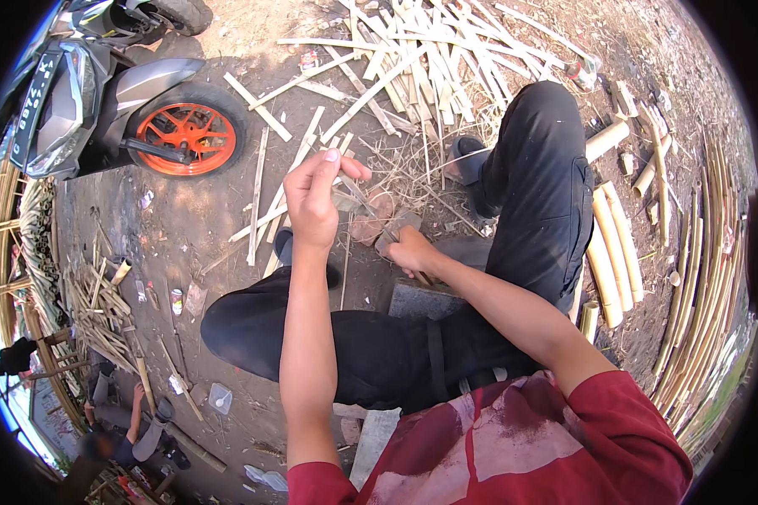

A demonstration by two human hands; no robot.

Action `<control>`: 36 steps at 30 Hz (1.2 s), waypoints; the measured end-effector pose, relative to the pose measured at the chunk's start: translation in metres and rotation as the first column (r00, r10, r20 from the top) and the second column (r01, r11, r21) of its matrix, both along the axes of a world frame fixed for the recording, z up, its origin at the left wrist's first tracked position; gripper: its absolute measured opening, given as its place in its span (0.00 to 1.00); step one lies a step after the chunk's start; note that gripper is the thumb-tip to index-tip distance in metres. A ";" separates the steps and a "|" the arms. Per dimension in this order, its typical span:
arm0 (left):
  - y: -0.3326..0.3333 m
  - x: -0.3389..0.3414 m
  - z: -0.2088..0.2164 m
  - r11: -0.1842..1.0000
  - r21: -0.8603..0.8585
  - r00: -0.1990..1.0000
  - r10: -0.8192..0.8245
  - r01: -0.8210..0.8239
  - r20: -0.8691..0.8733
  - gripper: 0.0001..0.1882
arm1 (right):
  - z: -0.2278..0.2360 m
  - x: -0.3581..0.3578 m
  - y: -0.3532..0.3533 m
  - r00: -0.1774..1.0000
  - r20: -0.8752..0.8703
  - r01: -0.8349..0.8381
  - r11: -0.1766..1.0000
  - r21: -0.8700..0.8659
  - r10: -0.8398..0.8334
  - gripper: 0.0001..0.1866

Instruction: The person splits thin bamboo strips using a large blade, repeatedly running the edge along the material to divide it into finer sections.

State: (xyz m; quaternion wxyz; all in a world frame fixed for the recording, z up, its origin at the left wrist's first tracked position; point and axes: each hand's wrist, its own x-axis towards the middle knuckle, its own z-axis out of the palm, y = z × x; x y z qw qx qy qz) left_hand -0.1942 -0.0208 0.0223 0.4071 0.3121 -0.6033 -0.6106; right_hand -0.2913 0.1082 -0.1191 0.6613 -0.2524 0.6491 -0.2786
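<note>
I sit with my knees apart. My left hand is raised between my knees, thumb and fingers pinched round a thin bamboo strip, which slants down toward the right hand. My right hand is closed on a knife; a bit of brown handle shows below the fist. The knife's broad grey blade lies by the strip's lower end, and I cannot tell whether they touch. Under the right hand is a grey stone block. Reddish stone pieces lie just beyond the hands.
Split bamboo strips are heaped ahead. Thick bamboo pieces lie by my right knee, with long poles farther right. A motorbike with an orange wheel stands at far left. Another person is at lower left, near bamboo scraps.
</note>
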 end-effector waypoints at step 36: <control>-0.030 -0.002 -0.020 0.807 0.125 0.813 0.582 -0.576 -0.013 0.20 | -0.011 0.003 -0.003 0.914 -0.371 -0.166 0.986 0.020 0.162 0.40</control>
